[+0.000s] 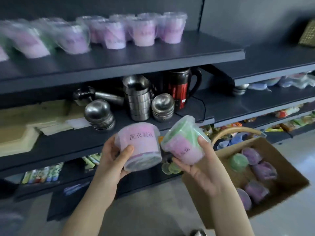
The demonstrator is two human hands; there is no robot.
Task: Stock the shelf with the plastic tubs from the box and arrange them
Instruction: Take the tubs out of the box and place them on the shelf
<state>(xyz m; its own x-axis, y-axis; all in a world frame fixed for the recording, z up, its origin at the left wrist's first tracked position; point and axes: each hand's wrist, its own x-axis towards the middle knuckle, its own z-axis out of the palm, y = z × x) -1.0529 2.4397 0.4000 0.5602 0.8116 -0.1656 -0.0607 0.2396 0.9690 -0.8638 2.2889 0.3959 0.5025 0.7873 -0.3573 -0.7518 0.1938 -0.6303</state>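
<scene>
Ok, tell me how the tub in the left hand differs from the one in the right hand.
Colour: the left-hand tub looks pink all over, while the right-hand tub shows green above its pink label. Pose: the left-hand tub is held rim up with its print level, while the right-hand tub leans sideways with its print slanted. Both are clear plastic tubs with pink labels.

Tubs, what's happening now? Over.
Left hand grips pink tub. Right hand grips green-and-pink tub. More tubs in box. Steel bowls on shelf behind.
</scene>
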